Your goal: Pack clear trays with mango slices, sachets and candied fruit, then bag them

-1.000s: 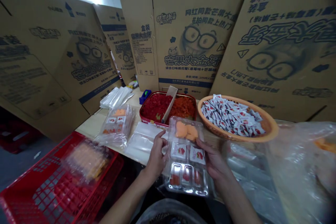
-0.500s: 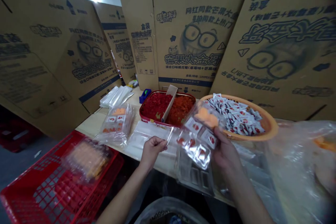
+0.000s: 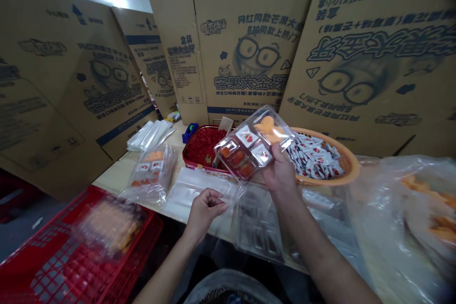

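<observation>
I log large flattened cardboard cartons (image 3: pixel 245 42), printed with a cartoon face, standing behind the table (image 3: pixel 117 180). Off its near left corner sits a red plastic crate (image 3: pixel 46 270) holding a bagged tray of orange food. Off its right end hangs a large clear sack (image 3: pixel 399 218) with orange pieces inside. On the table's far side I see an orange woven basket (image 3: pixel 351 161) of small sachets (image 3: pixel 313 161), a red tin (image 3: pixel 195 149) of red granules, a blue tape dispenser (image 3: pixel 190 133) and a stack of clear sleeves (image 3: pixel 147 135). A sealed tray pack (image 3: pixel 153 173) lies nearer the middle.

Above the table's front edge, my right hand (image 3: pixel 280 171) raises a clear plastic tray (image 3: pixel 254 142), tilted, its fingers (image 3: pixel 274 164) spread beneath it. The tray holds orange pieces, labelled sachets and small red-orange portions. My left hand (image 3: pixel 206 209) has its fingers (image 3: pixel 217 206) pressed together, pinching the edge of a clear plastic bag (image 3: pixel 252 223).
</observation>
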Demonstrator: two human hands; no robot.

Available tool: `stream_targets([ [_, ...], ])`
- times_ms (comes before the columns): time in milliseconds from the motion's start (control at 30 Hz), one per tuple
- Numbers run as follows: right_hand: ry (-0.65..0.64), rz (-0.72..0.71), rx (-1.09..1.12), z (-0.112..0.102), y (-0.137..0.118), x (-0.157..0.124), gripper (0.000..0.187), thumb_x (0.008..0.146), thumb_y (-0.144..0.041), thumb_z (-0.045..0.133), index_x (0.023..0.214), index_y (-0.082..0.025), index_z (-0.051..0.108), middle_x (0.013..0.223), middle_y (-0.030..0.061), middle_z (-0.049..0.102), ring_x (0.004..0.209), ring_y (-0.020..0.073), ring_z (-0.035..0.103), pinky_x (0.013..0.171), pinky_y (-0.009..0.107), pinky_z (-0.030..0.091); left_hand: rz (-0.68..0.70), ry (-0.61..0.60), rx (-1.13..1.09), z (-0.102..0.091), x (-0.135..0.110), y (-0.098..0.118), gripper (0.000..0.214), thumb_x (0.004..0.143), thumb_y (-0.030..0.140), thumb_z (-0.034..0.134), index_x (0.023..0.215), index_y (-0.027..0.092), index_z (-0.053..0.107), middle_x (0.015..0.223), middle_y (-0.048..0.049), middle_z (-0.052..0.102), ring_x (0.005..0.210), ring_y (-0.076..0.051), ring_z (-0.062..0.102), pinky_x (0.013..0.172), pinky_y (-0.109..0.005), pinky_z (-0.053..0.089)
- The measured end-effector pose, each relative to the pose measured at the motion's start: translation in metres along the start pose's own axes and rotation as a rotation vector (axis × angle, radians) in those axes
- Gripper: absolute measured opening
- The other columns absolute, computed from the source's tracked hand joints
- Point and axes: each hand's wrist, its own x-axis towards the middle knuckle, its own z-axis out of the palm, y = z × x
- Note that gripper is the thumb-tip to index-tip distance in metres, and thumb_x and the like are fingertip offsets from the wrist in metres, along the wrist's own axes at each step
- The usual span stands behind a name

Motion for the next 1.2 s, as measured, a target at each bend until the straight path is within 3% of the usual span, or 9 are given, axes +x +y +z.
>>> stream_targets([
  [133, -0.034, 0.0, 0.014, -0.005, 0.003, -0.004, 0.022, 0.074, -0.021, 0.062, 0.095, -0.02, 0.06, 0.094, -0.0006, 0.069, 0.084, 0.0123, 0.064, 0.084, 0.03, 0.05, -0.026, -0.011, -0.061, -0.002, -0.001, 0.0, 0.032, 0.053, 0.026, 0.078, 0.076, 0.015, 0.058, 0.058, 0.0039, 0.058, 0.054, -0.007, 0.051, 0.056, -0.019, 0.039],
  [567, -0.082, 0.17, -0.063, -0.034, 0.003, -0.012, 0.022, 0.068, -0.022, 0.068, 0.088, -0.022, 0.06, 0.094, -0.0001, 0.069, 0.086, 0.0147, 0.064, 0.081, 0.032, 0.05, -0.05, 0.118, -0.207, -0.012, 0.0, -0.004, 0.03, 0.058, 0.035, 0.074, 0.074, 0.015, 0.059, 0.061, 0.0008, 0.063, 0.058, -0.01, 0.059, 0.058, -0.021, 0.042],
  [733, -0.06, 0.145, -0.058, -0.039, 0.003, -0.009, 0.025, 0.066, -0.02, 0.069, 0.09, -0.023, 0.059, 0.096, -0.0011, 0.068, 0.083, 0.0136, 0.064, 0.078, 0.031, 0.051, 0.023, 0.157, -0.176, -0.02, -0.001, 0.0, 0.025, 0.062, 0.034, 0.072, 0.075, 0.015, 0.061, 0.062, 0.0005, 0.063, 0.059, -0.009, 0.057, 0.059, -0.02, 0.042],
  [1000, -0.051, 0.126, 0.051, -0.029, 0.025, -0.009, 0.022, 0.068, -0.025, 0.067, 0.088, -0.022, 0.059, 0.093, -0.0024, 0.068, 0.087, 0.0119, 0.062, 0.081, 0.028, 0.05, -0.044, -0.028, -0.124, -0.018, -0.005, 0.002, 0.026, 0.07, 0.039, 0.066, 0.074, 0.014, 0.06, 0.069, -0.0036, 0.066, 0.065, -0.014, 0.062, 0.063, -0.025, 0.045],
  [1200, -0.055, 0.17, 0.05, -0.04, 0.036, -0.01, 0.025, 0.067, -0.023, 0.068, 0.09, -0.024, 0.059, 0.091, -0.0053, 0.068, 0.084, 0.0103, 0.062, 0.08, 0.026, 0.049, -0.042, 0.021, -0.197, -0.022, -0.005, 0.001, 0.026, 0.071, 0.039, 0.064, 0.074, 0.014, 0.059, 0.077, -0.0042, 0.067, 0.068, -0.014, 0.063, 0.065, -0.024, 0.046],
])
